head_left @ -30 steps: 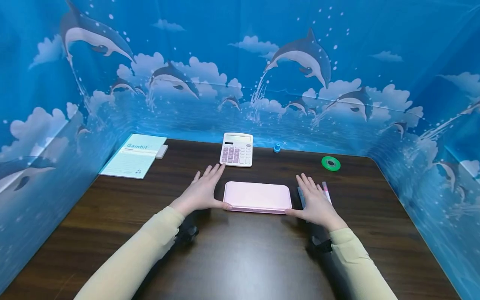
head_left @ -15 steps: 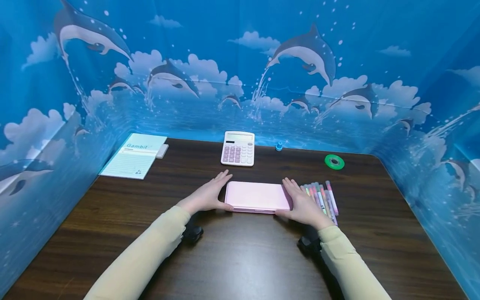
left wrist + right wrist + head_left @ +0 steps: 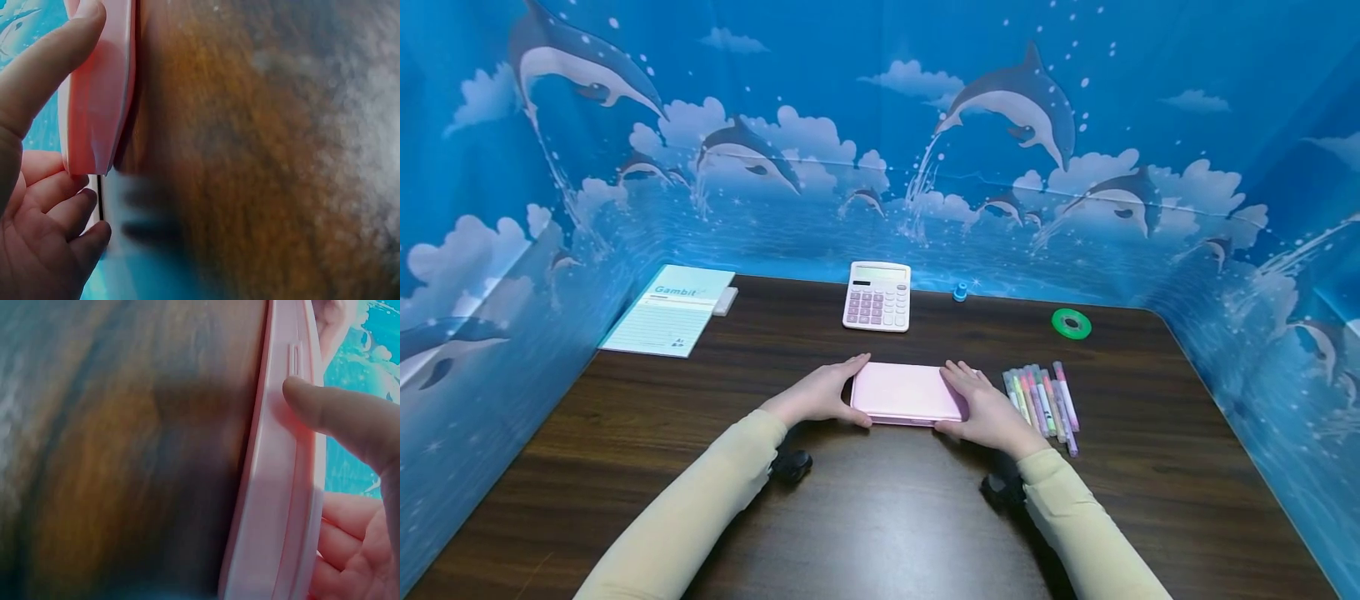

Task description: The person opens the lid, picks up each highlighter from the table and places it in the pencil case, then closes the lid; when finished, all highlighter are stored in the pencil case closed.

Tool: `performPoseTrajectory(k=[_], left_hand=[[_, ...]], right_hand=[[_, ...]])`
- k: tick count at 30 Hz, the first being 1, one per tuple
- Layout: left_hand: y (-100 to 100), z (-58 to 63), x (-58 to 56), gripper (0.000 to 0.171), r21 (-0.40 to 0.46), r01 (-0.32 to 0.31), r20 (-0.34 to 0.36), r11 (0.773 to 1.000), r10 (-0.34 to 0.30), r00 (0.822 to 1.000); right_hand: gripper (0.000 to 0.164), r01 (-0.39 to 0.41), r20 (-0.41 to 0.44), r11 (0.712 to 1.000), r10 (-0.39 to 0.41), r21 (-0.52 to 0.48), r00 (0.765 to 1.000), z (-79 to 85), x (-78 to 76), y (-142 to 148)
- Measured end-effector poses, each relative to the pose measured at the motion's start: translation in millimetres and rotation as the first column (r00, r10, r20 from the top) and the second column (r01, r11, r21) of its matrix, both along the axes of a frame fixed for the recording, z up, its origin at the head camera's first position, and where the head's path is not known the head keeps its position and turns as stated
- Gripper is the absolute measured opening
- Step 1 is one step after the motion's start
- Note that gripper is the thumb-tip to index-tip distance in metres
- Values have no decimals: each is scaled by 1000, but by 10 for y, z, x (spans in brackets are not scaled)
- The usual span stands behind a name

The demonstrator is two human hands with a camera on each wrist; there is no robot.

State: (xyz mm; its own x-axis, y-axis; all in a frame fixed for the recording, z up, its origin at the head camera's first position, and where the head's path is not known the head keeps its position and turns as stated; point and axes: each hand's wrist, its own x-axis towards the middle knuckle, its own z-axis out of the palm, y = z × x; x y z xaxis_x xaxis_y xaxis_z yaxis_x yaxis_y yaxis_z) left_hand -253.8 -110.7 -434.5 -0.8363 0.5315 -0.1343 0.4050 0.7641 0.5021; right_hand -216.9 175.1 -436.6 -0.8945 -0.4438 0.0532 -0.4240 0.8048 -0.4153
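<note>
A closed pink pencil case (image 3: 902, 392) lies flat on the dark wooden table. My left hand (image 3: 822, 394) holds its left end, thumb on the front side and fingers round the far side. The thumb and bent fingers of the left hand (image 3: 47, 206) show around the case (image 3: 103, 106) in the left wrist view. My right hand (image 3: 983, 410) grips the right part of the case. In the right wrist view its thumb (image 3: 331, 406) presses the front side just by a small slot-like catch (image 3: 295, 359), while the fingers sit behind the case.
Several coloured marker pens (image 3: 1041, 404) lie side by side just right of the right hand. Behind stand a calculator (image 3: 877, 297), a small blue object (image 3: 959, 292) and a green ring-shaped roll (image 3: 1071, 323). A notebook (image 3: 670, 310) lies back left, over a white item (image 3: 725, 301).
The right hand has moved left from beside the markers onto the pencil case, uncovering the markers. The left hand has shifted slightly right and closed in on the case's left end.
</note>
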Motion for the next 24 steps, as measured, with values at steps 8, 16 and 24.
performPoseTrajectory(k=[8,16,24], left_hand=[[35,40,-5,114,-5,-22,23,1000,22,999],[17,49,8,113,-2,-24,35,1000,24,999],[39,39,-29,115,-27,-36,53,999,37,998]], right_hand=[[76,-11,-4,1000,11,-11,1000,53,15,-101],[72,-32,-48,999,33,28,998,71,35,-183],[71,-23,-123,995,35,99,992,68,47,-238]])
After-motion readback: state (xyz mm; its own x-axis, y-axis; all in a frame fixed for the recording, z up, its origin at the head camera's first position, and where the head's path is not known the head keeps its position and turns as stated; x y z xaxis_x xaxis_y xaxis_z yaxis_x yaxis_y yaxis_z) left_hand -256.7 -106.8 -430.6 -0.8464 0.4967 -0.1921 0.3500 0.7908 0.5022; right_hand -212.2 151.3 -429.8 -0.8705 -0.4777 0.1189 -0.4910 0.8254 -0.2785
